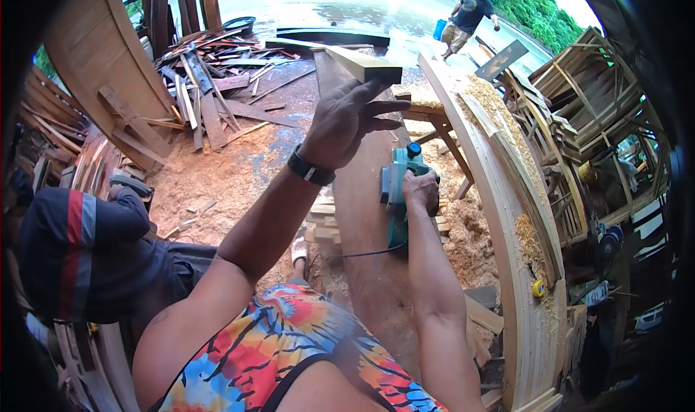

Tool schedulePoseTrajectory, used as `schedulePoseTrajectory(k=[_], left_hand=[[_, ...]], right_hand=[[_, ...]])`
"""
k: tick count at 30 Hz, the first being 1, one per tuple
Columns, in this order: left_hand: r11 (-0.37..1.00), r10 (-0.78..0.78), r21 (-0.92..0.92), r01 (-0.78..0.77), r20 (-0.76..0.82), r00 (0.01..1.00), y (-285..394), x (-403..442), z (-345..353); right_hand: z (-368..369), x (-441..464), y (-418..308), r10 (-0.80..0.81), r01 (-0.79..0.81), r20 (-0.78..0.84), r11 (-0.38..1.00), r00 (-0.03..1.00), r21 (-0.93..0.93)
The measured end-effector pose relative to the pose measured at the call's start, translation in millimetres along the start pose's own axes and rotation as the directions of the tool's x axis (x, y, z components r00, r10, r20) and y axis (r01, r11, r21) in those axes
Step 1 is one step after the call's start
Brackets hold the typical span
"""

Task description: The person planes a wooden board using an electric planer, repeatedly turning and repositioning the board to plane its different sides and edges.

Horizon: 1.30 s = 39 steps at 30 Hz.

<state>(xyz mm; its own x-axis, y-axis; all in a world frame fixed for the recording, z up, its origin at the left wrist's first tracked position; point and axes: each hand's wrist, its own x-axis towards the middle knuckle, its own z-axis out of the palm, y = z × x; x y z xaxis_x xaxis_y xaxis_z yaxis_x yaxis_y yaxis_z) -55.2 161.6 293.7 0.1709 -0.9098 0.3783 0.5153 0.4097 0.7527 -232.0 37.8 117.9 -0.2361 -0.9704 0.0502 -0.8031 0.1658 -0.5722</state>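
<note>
My left hand (pixel 342 126) is raised in front of me, its upper fingers against the near end of a pale wooden plank (pixel 364 64) and its other fingers stretched out to the right. The plank points away from me; how the thumb grips it is partly hidden. Closed around the handle of a teal electric planer (pixel 395 184) is my right hand (pixel 420 190). The planer sits on a long brown board (pixel 362 231), its dark cord (pixel 355 254) trailing left.
Long pale timbers (pixel 499 216) run along the right, with shavings and a yellow tape measure (pixel 538 289) on them. A hooded co-worker (pixel 79 256) crouches at left near a power tool (pixel 132 186). Scrap wood (pixel 210 86) lies beyond. Another person (pixel 472 17) carries a blue bucket (pixel 439 29).
</note>
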Motion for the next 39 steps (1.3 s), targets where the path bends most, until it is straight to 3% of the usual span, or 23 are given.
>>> schedulePoseTrajectory(k=[15,25,39], left_hand=[[1.0,0.001,0.013,-0.001,0.002,1.0,2,4,-1],[0.996,0.036,0.09,-0.017,-0.215,0.976,10,-16,-11],[0.989,0.031,0.145,0.0,-0.212,0.977,11,-14,-18]], right_hand=[[5,4,4,0.001,-0.001,-0.005,1.0,1.0,-0.015],[-1,1,3,0.004,-0.003,0.015,1.0,1.0,-0.018],[0,1,3,0.018,-0.018,0.021,1.0,1.0,0.001]])
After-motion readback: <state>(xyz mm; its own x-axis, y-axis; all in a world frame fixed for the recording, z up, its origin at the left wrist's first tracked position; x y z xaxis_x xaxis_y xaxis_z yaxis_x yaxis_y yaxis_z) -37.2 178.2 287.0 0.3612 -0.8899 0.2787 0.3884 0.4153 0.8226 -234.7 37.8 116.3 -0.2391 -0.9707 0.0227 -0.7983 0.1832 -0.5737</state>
